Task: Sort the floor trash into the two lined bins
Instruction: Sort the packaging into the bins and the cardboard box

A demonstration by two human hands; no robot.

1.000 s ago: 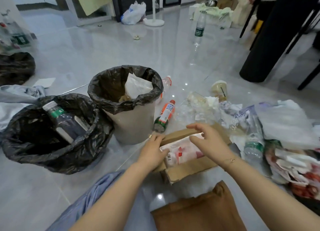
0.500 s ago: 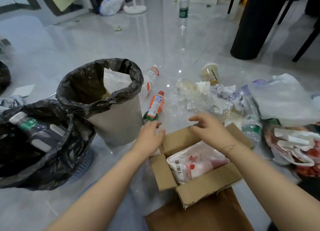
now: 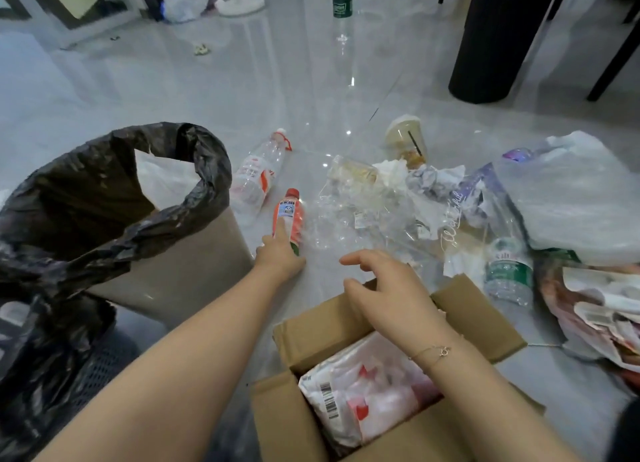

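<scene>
The left hand [image 3: 280,254] is touching the orange bottle [image 3: 290,216] lying on the floor beside the beige lined bin [image 3: 173,271], index finger straight along it. The right hand [image 3: 388,295] is hovering relaxed, fingers apart, over the cardboard box [image 3: 322,326].

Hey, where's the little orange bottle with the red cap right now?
In the head view, the orange bottle lies on the floor left of centre, between the beige lined bin and the clear plastic wrap, with the left hand reaching onto its lower end.

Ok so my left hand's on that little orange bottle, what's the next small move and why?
Probably curl the left hand around the orange bottle and lift it. The index finger lies along the bottle but nothing grips it yet, it lies loose on the floor, and the lined bin stands right beside it.
</scene>
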